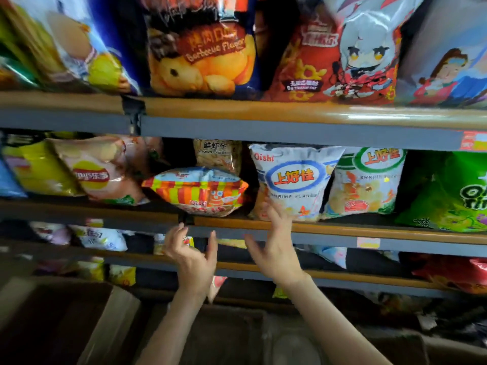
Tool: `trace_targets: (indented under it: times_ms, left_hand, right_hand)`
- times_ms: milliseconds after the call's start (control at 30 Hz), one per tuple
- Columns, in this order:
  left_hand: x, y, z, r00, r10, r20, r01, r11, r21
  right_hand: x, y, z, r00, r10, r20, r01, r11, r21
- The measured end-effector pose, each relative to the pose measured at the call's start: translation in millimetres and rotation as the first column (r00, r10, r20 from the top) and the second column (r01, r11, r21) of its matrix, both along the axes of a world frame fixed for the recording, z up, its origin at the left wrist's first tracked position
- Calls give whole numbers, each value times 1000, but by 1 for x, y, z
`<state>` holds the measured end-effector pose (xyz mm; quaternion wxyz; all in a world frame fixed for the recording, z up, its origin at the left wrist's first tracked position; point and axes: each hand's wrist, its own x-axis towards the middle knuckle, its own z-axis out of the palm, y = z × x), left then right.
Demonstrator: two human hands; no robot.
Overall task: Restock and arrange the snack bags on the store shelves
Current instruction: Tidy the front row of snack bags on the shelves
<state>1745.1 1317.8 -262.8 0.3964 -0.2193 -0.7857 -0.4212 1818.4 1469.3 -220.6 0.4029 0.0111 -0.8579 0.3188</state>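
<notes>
An orange-and-yellow striped Oishi bag (200, 192) lies tilted on its side on the middle shelf (369, 229), free of both hands. My left hand (191, 256) hovers just below it in front of the shelf edge, fingers spread and empty. My right hand (274, 243) is raised beside it, fingers straight, fingertips at the bottom of the upright white Oishi shrimp flakes bag (295, 180). A prawn cracker bag (217, 155) stands behind the striped one.
A green-white Oishi bag (366, 180) and a green bag (448, 191) stand to the right, Lay's bags (100, 172) to the left. The upper shelf (263, 111) holds large bags. Lower shelves hold scattered bags. A cardboard box (110, 322) sits at the lower left.
</notes>
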Motion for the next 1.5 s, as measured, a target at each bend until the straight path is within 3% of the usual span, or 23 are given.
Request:
trace_targets:
  times_ms: [100,167,267,400,500,633,800,900,1000,1200,1367,1500]
  left_hand:
    - [-35,-27,9,926,-71,370,88,996,-31]
    - [-60,-33,19,848,-174,500,225,973,-42]
    - [-93,-35,32,806,-272,525,374,923,-96]
    - [-115,-31,51,782,-332,528,468,872,-144]
    - [-125,-25,59,734,-346,585,504,854,-129]
    - [-126,-18,54,754,-290,589,444,886,-132]
    - [-96,-29,43,814,-312,490,418,900,-122]
    - [-80,-56,44,862,-217,457,322,932,-165]
    - [-83,-96,56,892,-42,451,150,967,-206]
    - [-142,-186,56,873,130,471,-4,966,-259]
    - [-214,-221,40,835,-74,544,210,959,-191]
    - [-252,-236,34,799,-333,501,467,868,-169]
  right_hand:
    - [-44,-19,-8,963,45,266,3,984,-178]
    - [-71,-22,-6,939,94,332,5,959,-285]
    - [-93,-27,15,923,191,333,-7,876,-483]
    - [-109,-28,33,930,102,352,139,790,-597]
    - [-126,-21,35,892,-30,451,297,791,-535]
    - [-134,-23,21,800,-87,594,382,837,-392]
    - [-103,-51,20,890,-241,386,384,853,-352]
    - [-81,-78,23,920,-267,288,346,898,-273]
    - [-81,-109,27,930,-142,339,233,941,-247]
    - [-137,-174,23,855,256,451,-23,888,-460]
    - [-222,-227,6,871,356,338,-119,822,-557]
    - [-270,-260,-8,908,290,304,-42,783,-620]
